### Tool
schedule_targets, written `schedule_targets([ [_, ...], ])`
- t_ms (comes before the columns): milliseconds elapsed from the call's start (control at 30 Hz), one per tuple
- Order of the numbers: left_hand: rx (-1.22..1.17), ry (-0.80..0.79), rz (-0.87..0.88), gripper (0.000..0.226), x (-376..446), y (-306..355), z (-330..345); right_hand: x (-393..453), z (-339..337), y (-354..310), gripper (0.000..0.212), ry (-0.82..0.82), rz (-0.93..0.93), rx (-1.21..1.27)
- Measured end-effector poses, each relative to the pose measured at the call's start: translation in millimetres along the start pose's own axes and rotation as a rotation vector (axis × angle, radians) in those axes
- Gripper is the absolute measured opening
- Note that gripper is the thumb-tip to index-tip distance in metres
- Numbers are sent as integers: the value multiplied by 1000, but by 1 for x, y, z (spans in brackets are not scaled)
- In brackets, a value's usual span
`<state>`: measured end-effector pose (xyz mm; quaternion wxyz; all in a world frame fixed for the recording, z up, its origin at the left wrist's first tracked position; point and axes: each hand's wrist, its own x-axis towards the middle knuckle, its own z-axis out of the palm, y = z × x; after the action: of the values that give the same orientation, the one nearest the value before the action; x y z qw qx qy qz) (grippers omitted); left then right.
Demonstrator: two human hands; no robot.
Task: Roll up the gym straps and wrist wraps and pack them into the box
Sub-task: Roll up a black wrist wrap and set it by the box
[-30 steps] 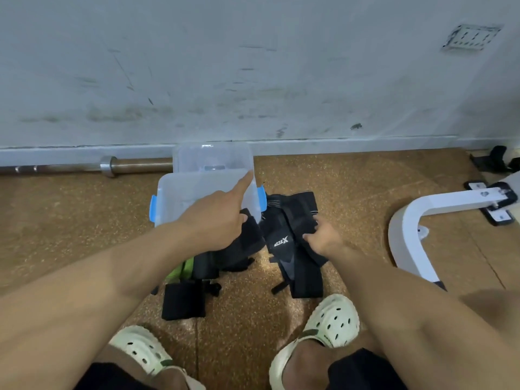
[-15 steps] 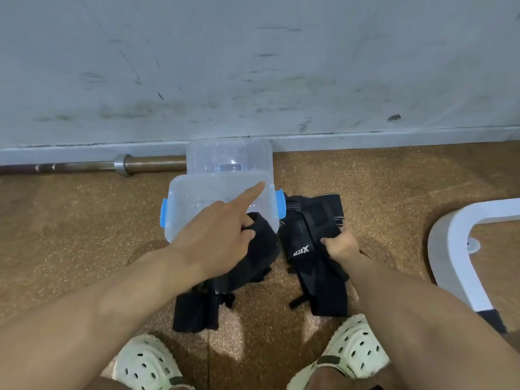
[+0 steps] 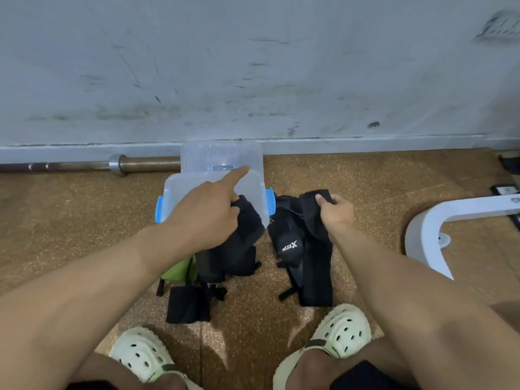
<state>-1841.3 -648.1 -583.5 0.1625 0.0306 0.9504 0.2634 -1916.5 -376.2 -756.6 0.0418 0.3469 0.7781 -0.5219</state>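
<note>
Head view | box (image 3: 254, 190) far centre at wall, lid (image 3: 180, 190) across near rim | left hand (image 3: 206, 215) gripping black wrap (image 3: 247, 220), forefinger out | right hand (image 3: 336, 212) pinching strap (image 3: 312, 218) end | risk: loose tails snagging, lid blocking entry

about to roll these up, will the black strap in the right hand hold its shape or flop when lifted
Probably floppy: the black strap bends over where the right hand pinches its end, and the rest trails down to the floor. It looks like soft fabric, so likely light and easy to roll, though it may unroll if let go.
</note>
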Motion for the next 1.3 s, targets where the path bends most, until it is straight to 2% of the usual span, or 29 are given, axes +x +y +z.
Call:
schedule_targets([
  [100, 7, 34, -4, 77, -9, 2, -1, -13, -13, -39, 13, -74, -116, 32],
  [200, -6, 66, -11, 84, -14, 4, -1, -29, -26, -73, 7, -179, -219, 46],
  [333, -156, 143, -84, 90, -19, 10, -5, -72, -46, -120, 12, -328, -359, 45],
  [467, -488, 227, -203, 92, -21, 16, -9, -132, -69, -152, 9, -484, -474, 21],
  [567, -813, 270, -308, 92, -22, 18, -8, -177, -84, -153, 7, -603, -447, -2],
  [667, -1052, 228, -440, 85, -23, 17, -7, -210, -87, -131, 11, -729, -335, -48],
  [800, -1384, 79, -441, 51, -26, 16, -16, -230, -73, -107, 18, -766, -335, -129],
  [833, -1414, 40, -433, 59, -26, 16, -17, -229, -69, -104, 19, -770, -333, -147],
  [900, -1395, 26, -419, 92, -24, 13, -17, -227, -66, -104, 19, -782, -297, -176],
  [967, -1311, 69, -376, 107, -25, 11, -17, -219, -66, -107, 23, -795, -202, -205],
  [1033, -1218, 103, -322, 112, -23, 9, -16, -204, -68, -111, 51, -742, -67, -189],
  [1100, -1145, 101, -275, 117, -22, 8, -16, -190, -67, -113, 69, -720, 77, -65],
  [1133, -1127, 86, -259, 119, -22, 7, -16, -186, -66, -115, 70, -738, 140, 24],
  [1233, -1031, 5, -189, 124, -26, 8, -14, -180, -60, -118, 52, -708, 221, 336],
  [1267, -977, -8, -145, 126, -28, 9, -13, -180, -57, -118, 53, -656, 221, 403],
  [1300, -918, -14, -96, 128, -29, 9, -11, -182, -55, -116, 63, -588, 211, 446],
])
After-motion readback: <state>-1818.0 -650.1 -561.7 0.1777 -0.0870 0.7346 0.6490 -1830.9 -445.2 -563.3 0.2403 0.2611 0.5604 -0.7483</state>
